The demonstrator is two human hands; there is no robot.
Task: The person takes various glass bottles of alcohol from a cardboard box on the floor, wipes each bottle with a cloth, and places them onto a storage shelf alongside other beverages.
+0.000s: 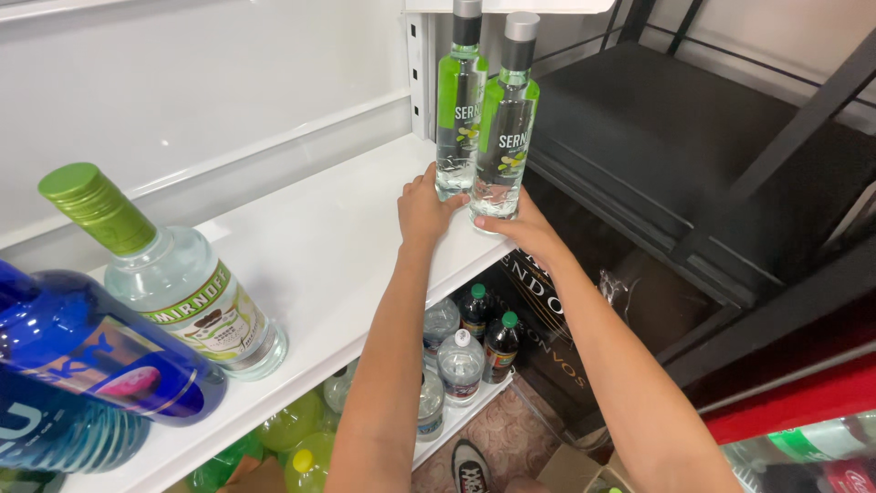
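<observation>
Two tall clear bottles with green labels and grey caps stand upright, side by side, at the far right end of a white shelf (310,237). I have my left hand (422,208) against the base of the left bottle (459,110), fingers (429,178) curled loosely round its foot, thumb towards the front. My right hand (527,228) cups the base of the right bottle (505,128) from the near side, fingers pressed on the glass low down; neither bottle is lifted.

By my reading, the step in hand is setting the pair in place on the shelf, and any further move calls for a steady push at the base, since both stand near the edge.

Well to the left of my fingers sit a clear bottle with a green cap (182,283) and a blue bottle (82,356). Below my wrists, soft-drink bottles (461,351) crowd a lower shelf.
</observation>
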